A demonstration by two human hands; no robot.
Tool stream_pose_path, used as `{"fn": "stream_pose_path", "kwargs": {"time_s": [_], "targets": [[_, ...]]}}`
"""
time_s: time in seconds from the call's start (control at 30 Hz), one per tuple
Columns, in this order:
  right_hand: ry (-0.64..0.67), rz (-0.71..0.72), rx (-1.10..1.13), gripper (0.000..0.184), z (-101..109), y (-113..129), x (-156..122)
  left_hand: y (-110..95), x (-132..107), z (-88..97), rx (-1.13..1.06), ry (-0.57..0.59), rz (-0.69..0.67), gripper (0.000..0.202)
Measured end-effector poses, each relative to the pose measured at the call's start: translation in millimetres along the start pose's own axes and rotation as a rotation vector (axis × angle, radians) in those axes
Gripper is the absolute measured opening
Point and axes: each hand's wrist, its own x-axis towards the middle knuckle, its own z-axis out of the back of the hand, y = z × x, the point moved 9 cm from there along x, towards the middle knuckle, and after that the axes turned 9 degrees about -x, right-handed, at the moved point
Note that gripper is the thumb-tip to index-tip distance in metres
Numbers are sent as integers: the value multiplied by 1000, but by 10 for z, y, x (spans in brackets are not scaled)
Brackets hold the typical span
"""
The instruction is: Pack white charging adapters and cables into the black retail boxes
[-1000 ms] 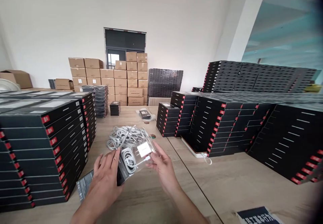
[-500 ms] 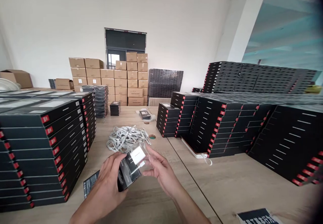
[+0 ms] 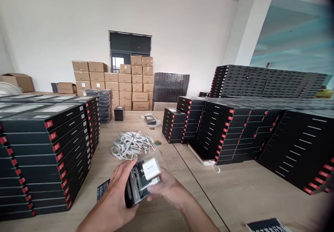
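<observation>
Clamping the left hand (image 3: pixel 114 195) on a small black box (image 3: pixel 134 188), wrapped round its left side, holding it tilted above the table (image 3: pixel 151 219) on the near side of the heap of white cables (image 3: pixel 132 144). Touching the right end of a clear plastic packet (image 3: pixel 160 158) with the right hand (image 3: pixel 168 186), also on the near side of the heap; too blurred there to tell how firm a grip. Working with both hands close together, one on either side of a white charger (image 3: pixel 151 168), nearer than the heap. Cannot tell whether to call the packet inside the black box or only against it.

Partly behind the left hand, nearer than the heap, can see a dark printed card (image 3: pixel 102 189) on the table. Just right of the heap, find a round hole (image 3: pixel 158 142) in the tabletop. Beyond the heap, notice a short black stack (image 3: pixel 119 113) and a dark item in plastic (image 3: pixel 150 119). To the left of the heap, see tall piles of black boxes (image 3: pixel 65 138) with red labels; to its right, more black piles (image 3: pixel 212 131). Far beyond the heap, see brown cartons (image 3: pixel 125 85) stacked before a window (image 3: pixel 130 44).
</observation>
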Motion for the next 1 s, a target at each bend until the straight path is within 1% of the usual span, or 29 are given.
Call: {"fn": "stream_pose_path", "kwargs": {"time_s": [0.1,0.17,0.2,0.27,0.3,0.37,0.47,0.53,0.6,0.67,0.7,0.8,0.83,0.93,1.0], "targets": [[-164,128,3,43,94,184,19,58,-4,-2,-113,-133,33,106],[-272,235,-76,39,179,342,-2,127,-17,-55,-212,-196,66,116],[-318,284,-153,38,213,425,-25,147,-19,-107,-265,-190,72,119],[-384,357,-332,36,242,571,-84,128,-20,-194,-364,-147,42,119],[-400,377,-409,35,236,626,-111,99,-22,-203,-405,-136,16,115],[-404,395,-502,36,194,695,-147,40,-28,-148,-457,-157,-23,104],[-393,398,-535,37,117,713,-158,12,-12,-45,-493,-190,-10,89],[-426,402,-496,39,127,683,-157,49,18,-6,-524,-213,13,79],[-462,439,-436,36,162,654,-167,131,41,54,-545,-290,24,64],[-456,506,-448,29,156,654,-182,212,47,115,-520,-371,11,47],[-442,541,-499,23,134,667,-193,238,47,137,-488,-392,-1,38],[-408,603,-715,7,44,727,-232,257,41,179,-374,-379,-27,21],[-403,612,-770,4,21,751,-248,250,36,192,-352,-365,-29,17],[-393,629,-850,6,-33,814,-298,195,32,201,-344,-301,-33,10],[-394,632,-833,6,-46,828,-324,174,28,196,-403,-290,-20,6]]}}
